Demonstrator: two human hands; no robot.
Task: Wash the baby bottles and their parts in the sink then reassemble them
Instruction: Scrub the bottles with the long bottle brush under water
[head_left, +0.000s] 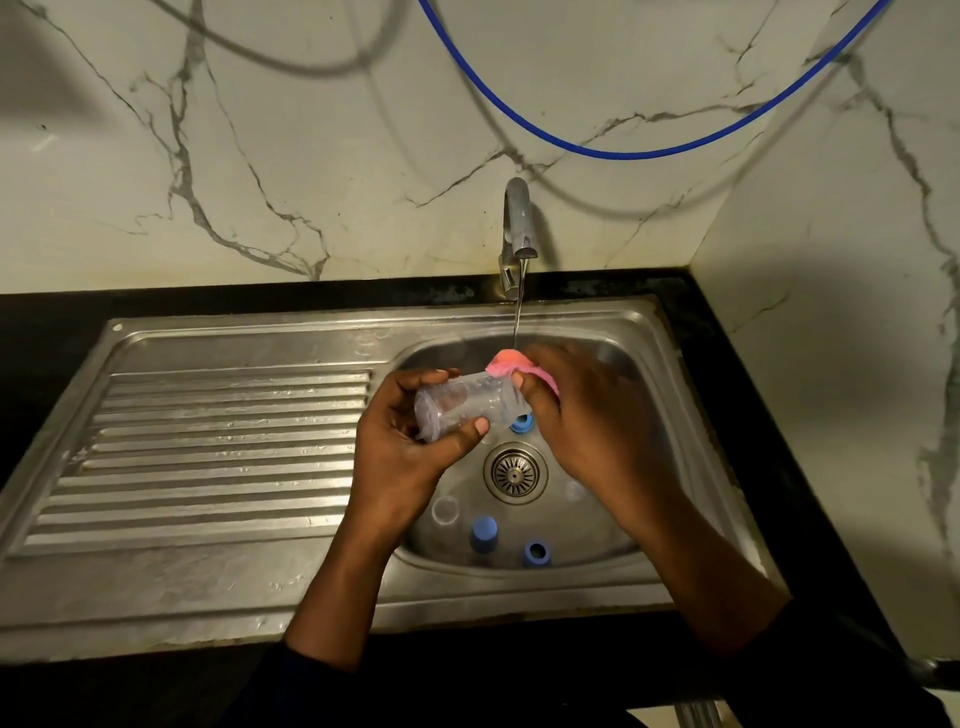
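Note:
Over the sink bowl (644, 364) my left hand (402, 447) grips a clear baby bottle (462, 405) lying on its side, fingers and thumb curled round it. My right hand (587, 415) pinches a pink sponge (506, 364) against the bottle's right end, under a thin stream of water from the tap (517, 228). On the bowl's floor lie a blue cap (484, 532), a blue ring (536, 553), another blue ring (521, 423) half hidden under the bottle, and a clear part (445, 510).
A ribbed steel draining board (208, 447) fills the left side. The drain strainer (514, 473) sits mid-bowl. Black countertop (727, 364) frames the sink, with marble walls behind and on the right. A blue hose (623, 153) hangs across the back wall.

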